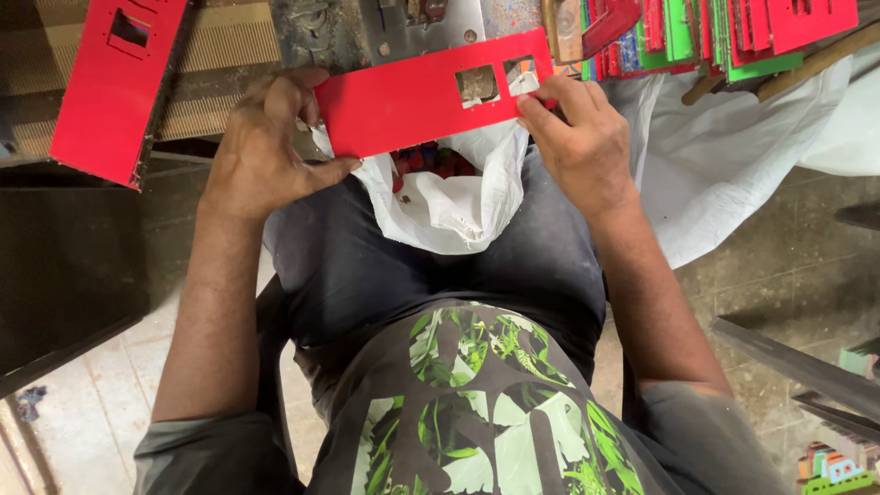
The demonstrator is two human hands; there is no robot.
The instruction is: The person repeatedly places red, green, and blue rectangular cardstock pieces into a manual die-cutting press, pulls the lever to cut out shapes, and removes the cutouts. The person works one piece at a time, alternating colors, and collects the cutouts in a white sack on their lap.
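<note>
I hold a long red plastic panel (403, 99) with two square cut-outs near its right end, level above my lap. My left hand (266, 147) grips its left end, thumb under the lower edge. At the right end my right hand (573, 133) pinches the panel beside the cut-outs. Below the panel a white plastic bag (449, 202) lies open on my lap, with small red pieces showing inside it.
Another red panel (115, 82) with a cut-out lies at the upper left on a dark box. A stack of red, green and blue cut panels (724, 32) stands at the top right. White cloth (724, 156) spreads to my right. Metal bars (797, 367) lie at the lower right.
</note>
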